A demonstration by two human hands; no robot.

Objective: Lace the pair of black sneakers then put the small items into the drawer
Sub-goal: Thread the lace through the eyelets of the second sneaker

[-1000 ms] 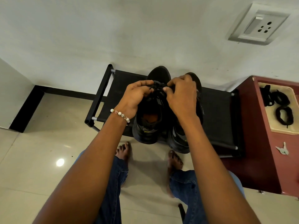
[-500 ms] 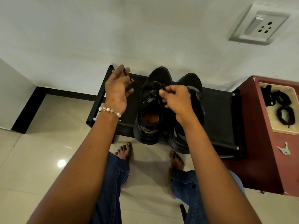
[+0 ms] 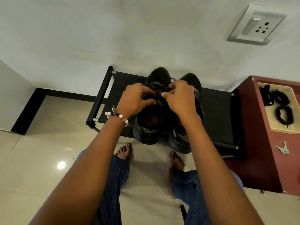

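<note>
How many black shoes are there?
2. The left sneaker and right sneaker stand side by side on the black rack, partly hidden under both hands.

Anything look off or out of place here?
Nothing stands out. Both sneakers sit upright, side by side on the black rack, heels overhanging its front edge. Left hand and right hand pinch the lace. Black bands lie in the tray.

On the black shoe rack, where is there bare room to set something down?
The shoe rack is bare right of the sneakers up to the red cabinet, with a narrower strip left of them. The middle is crowded: both hands work the laces.
</note>
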